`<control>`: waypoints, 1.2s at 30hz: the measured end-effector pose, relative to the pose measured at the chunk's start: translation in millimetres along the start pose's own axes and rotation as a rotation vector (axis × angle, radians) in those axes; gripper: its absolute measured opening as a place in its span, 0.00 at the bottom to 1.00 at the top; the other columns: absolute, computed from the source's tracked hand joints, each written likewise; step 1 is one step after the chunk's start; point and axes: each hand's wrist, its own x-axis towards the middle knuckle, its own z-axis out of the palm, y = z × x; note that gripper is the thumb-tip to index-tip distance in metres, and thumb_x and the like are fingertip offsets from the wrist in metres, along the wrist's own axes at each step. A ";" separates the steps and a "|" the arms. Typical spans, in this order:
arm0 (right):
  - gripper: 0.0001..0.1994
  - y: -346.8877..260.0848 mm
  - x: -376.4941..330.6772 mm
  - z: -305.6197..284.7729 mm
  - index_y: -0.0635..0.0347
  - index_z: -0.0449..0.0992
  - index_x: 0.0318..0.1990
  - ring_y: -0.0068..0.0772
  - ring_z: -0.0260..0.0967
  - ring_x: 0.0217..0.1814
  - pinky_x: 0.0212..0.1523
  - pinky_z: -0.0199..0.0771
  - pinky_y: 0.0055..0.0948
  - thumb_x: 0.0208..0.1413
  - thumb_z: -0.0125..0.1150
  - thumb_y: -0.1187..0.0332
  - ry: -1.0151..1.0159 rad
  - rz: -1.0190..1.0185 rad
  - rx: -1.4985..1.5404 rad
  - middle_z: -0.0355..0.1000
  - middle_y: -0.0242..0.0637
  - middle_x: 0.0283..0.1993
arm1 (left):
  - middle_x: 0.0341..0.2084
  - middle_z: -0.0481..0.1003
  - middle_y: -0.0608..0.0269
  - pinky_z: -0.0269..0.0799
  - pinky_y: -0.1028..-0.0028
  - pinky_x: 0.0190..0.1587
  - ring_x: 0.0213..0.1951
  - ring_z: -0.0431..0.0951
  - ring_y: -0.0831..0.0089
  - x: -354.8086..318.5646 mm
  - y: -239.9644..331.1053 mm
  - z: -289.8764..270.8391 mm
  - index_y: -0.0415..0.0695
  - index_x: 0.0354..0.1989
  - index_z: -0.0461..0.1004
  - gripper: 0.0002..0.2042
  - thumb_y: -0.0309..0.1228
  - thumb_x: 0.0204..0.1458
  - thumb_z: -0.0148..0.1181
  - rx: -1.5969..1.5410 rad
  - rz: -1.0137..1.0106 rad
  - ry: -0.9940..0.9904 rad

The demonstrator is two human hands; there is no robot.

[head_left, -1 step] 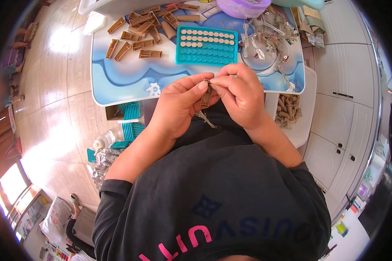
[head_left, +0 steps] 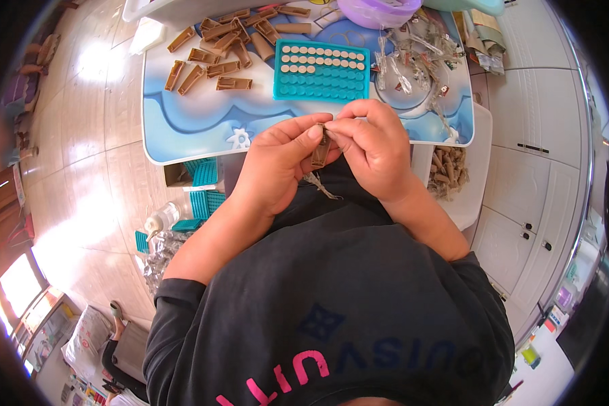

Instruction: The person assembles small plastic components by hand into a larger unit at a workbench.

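My left hand is closed around a small brown plastic casing, held upright just off the table's near edge. Its open, hollow side shows. Thin pale wires dangle below that hand. At the casing's top end my right hand pinches thumb and forefinger together; what lies between those fingertips is too small to make out. Just beyond both hands, a teal tray of round pits lies on the table, its far rows filled with pale round discs.
Brown casings lie heaped at the table's far left. Bundled wires in clear wrap cover the far right, beside a purple basin. A white bin of brown pieces stands right of my lap. Teal trays sit below the table's left.
My right thumb and fingertips have shifted very slightly at the casing's top end. Everything else is as it was.
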 end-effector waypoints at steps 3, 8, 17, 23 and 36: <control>0.07 -0.7 1.0 3.0 0.58 0.75 0.30 0.37 0.67 0.31 0.31 0.65 0.33 0.40 0.65 0.75 -0.019 -0.069 -0.022 0.70 0.33 0.32 | 0.35 0.75 0.58 0.74 0.72 0.44 0.35 0.77 0.73 2.1 -4.1 -9.2 0.33 0.48 0.68 0.13 0.27 0.59 0.49 -0.006 0.021 0.012; 0.10 -8.6 -1.0 0.7 0.57 0.73 0.32 0.37 0.67 0.29 0.29 0.64 0.34 0.40 0.67 0.71 0.016 -0.042 0.002 0.70 0.32 0.29 | 0.39 0.74 0.55 0.74 0.71 0.45 0.40 0.76 0.70 0.7 -1.2 -1.4 0.34 0.48 0.67 0.12 0.28 0.59 0.49 0.017 0.133 0.088; 0.13 -19.4 -14.3 13.8 0.56 0.71 0.34 0.39 0.68 0.27 0.29 0.64 0.36 0.39 0.68 0.72 -0.106 0.152 0.161 0.69 0.34 0.25 | 0.43 0.73 0.54 0.73 0.69 0.46 0.46 0.75 0.66 0.9 -0.8 -0.2 0.36 0.49 0.66 0.12 0.27 0.59 0.47 0.020 0.232 0.136; 0.12 -16.8 -10.0 13.0 0.58 0.76 0.35 0.39 0.68 0.27 0.28 0.65 0.33 0.41 0.67 0.74 -0.173 0.021 0.086 0.71 0.36 0.26 | 0.43 0.73 0.54 0.73 0.69 0.47 0.45 0.75 0.66 0.8 -3.2 -2.0 0.36 0.50 0.66 0.12 0.27 0.59 0.47 0.049 0.236 0.162; 0.09 -17.1 -3.7 9.2 0.58 0.76 0.35 0.39 0.68 0.25 0.28 0.65 0.35 0.44 0.64 0.71 -0.115 0.001 0.030 0.71 0.36 0.25 | 0.41 0.74 0.55 0.73 0.74 0.45 0.44 0.75 0.69 -1.9 -2.6 -2.6 0.37 0.49 0.68 0.12 0.27 0.60 0.47 0.031 0.209 0.153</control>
